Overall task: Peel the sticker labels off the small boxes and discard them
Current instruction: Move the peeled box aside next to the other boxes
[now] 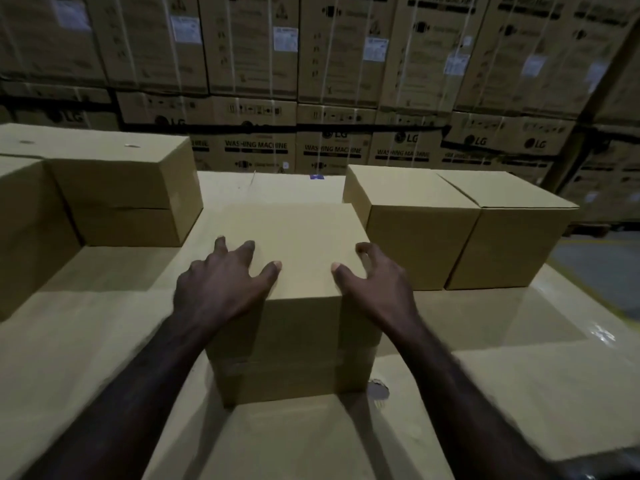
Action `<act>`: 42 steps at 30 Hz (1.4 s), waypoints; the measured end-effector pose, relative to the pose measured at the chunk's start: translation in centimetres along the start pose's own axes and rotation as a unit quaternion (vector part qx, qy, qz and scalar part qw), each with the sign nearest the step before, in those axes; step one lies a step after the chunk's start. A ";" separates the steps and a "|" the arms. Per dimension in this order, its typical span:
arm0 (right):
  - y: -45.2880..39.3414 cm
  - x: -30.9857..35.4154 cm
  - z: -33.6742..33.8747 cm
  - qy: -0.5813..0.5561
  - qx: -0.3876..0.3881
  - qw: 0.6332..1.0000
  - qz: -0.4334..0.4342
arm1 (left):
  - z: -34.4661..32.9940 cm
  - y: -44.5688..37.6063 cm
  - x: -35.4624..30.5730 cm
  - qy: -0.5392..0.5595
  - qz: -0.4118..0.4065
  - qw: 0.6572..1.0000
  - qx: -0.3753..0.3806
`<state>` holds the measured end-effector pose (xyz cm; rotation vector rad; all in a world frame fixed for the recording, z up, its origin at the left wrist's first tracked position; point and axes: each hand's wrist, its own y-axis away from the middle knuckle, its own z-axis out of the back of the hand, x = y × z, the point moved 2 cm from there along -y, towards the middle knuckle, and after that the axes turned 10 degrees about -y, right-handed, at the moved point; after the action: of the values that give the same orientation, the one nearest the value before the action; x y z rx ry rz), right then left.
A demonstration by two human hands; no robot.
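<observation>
Resting on the top of one small box [294,247], both hands lay with fingers spread and lightly bent, neither wrapped round anything: the left hand [221,282] sat at the near left part of the lid, its fingers [246,249] touching the cardboard, and the right hand [375,282] sat at the near right corner, its fingers [363,249] hooked slightly over the right edge. Whether they pressed down or merely touched could not be told. This box stood in the middle of a broad cardboard surface [86,341], and its near face carried a band of clear tape [242,367]; no label could be made out on the faces that showed. Four more plain boxes stood on the same surface. Two were on the right, side by side and touching: the nearer-centre one [412,216] and the outer one [512,230]. Two were on the left: a larger one [114,181] set further back and another [24,230] cut off by the left edge. Just beside the middle box's near right corner lay one small crumpled scrap [379,391], too blurred to identify. Behind everything rose a wall of big stacked cartons [311,64], several printed with "LG" and "WASHING MACHINE", many bearing white labels [285,39] and pale straps. A strip of grey floor [602,268] showed at the right.
</observation>
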<state>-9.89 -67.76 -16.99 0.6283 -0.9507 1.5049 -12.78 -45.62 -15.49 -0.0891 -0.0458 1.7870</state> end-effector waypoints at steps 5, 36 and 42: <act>0.3 0.4 1.3 -0.019 -0.004 1.000 0.011 | 1.7 1.0 -1.0 -0.008 -0.002 0.998 -0.058; -6.1 -25.6 43.8 -0.003 -0.126 0.991 -0.034 | 1.5 3.9 -49.5 0.041 -0.216 0.961 -0.168; -8.1 -28.6 44.5 -0.003 -0.121 0.992 -0.019 | 0.3 3.1 -51.8 0.030 -0.203 0.969 -0.140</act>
<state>-3.05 -120.79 -15.73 0.4726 -1.0998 1.3286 -4.74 -96.84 -13.62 -0.3149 -0.2545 1.3575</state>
